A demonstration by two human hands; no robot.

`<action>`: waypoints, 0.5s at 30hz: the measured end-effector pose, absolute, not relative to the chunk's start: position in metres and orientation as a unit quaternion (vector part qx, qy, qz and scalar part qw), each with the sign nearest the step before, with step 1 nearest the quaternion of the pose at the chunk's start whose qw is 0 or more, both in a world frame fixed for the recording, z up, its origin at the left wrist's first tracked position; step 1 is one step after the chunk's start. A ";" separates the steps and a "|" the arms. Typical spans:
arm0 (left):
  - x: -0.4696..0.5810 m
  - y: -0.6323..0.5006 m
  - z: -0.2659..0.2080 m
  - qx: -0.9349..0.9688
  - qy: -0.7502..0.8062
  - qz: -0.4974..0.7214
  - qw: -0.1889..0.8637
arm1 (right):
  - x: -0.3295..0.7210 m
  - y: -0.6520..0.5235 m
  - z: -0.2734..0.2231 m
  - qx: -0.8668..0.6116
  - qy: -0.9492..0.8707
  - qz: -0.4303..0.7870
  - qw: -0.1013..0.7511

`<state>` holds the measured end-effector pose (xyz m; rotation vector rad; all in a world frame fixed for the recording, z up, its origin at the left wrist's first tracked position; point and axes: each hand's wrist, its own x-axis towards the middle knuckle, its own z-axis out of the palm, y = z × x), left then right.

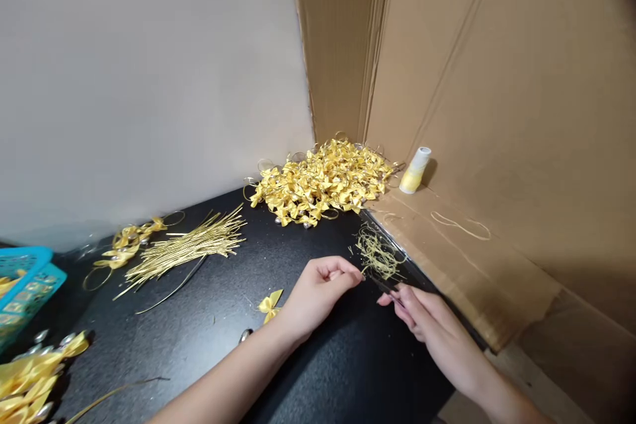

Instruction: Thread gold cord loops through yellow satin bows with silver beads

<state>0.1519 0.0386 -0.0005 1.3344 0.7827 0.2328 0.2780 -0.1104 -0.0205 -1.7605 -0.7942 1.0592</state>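
My left fingers [346, 283] pinched together, anything held too small to tell | my right fingers [408, 298] wrapped around scissors [381, 285] | blades near side of the thread scraps [378, 253] | yellow bows [322, 182] heaped far on the table [298, 384]

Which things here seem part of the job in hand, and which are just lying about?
Likely the job:
- scissors-like tool in right hand
- gold strands
- yellow bows
- clippings
- blue basket

Probably just lying about:
- white-and-yellow cone
- loop of string

Soft glare on black tabletop [193, 338]
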 end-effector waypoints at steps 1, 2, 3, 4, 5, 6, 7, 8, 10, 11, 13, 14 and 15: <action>0.155 0.038 0.000 0.600 0.350 0.100 0.713 | 0.278 -0.110 -0.021 -0.711 -0.314 0.434 0.456; 0.158 0.038 0.000 0.599 0.346 0.096 0.716 | 0.280 -0.109 -0.022 -0.708 -0.308 0.438 0.460; 0.160 0.037 0.001 0.598 0.342 0.093 0.718 | 0.281 -0.109 -0.023 -0.704 -0.303 0.445 0.464; 0.163 0.037 0.001 0.599 0.339 0.091 0.720 | 0.283 -0.109 -0.025 -0.698 -0.297 0.453 0.468; 0.165 0.037 0.000 0.599 0.335 0.089 0.722 | 0.285 -0.109 -0.026 -0.691 -0.290 0.462 0.474; 0.167 0.037 0.000 0.600 0.331 0.085 0.724 | 0.286 -0.109 -0.028 -0.685 -0.283 0.469 0.480; 0.169 0.036 -0.001 0.600 0.325 0.082 0.726 | 0.287 -0.109 -0.029 -0.679 -0.277 0.475 0.486; 0.171 0.036 -0.002 0.601 0.319 0.078 0.729 | 0.288 -0.109 -0.031 -0.675 -0.272 0.480 0.491; 0.174 0.036 -0.002 0.600 0.308 0.071 0.735 | 0.288 -0.109 -0.033 -0.669 -0.266 0.483 0.498; 0.175 0.036 -0.002 0.599 0.305 0.068 0.737 | 0.288 -0.110 -0.034 -0.667 -0.266 0.483 0.501; 0.177 0.035 -0.002 0.598 0.302 0.063 0.740 | 0.289 -0.110 -0.034 -0.664 -0.266 0.485 0.503; 0.178 0.035 -0.001 0.597 0.301 0.060 0.741 | 0.289 -0.109 -0.034 -0.663 -0.267 0.486 0.503; 0.179 0.035 -0.001 0.596 0.301 0.057 0.743 | 0.290 -0.109 -0.034 -0.662 -0.267 0.487 0.503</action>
